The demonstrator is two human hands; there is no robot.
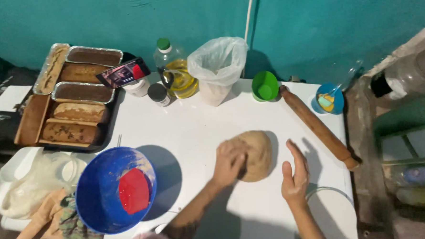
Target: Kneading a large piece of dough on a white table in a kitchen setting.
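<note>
The left hand [228, 164] presses as a fist on the dough's [256, 152] left side (touching); the right hand [295, 174], open flat, waits just right of it.

White table [198, 128] here. Dough ball [258, 154], rolling pin [317, 126], blue bowl [105, 186] and oil bottle [176, 72] sit right on it. Loaf tray [35, 119] hangs off the left edge.
</note>
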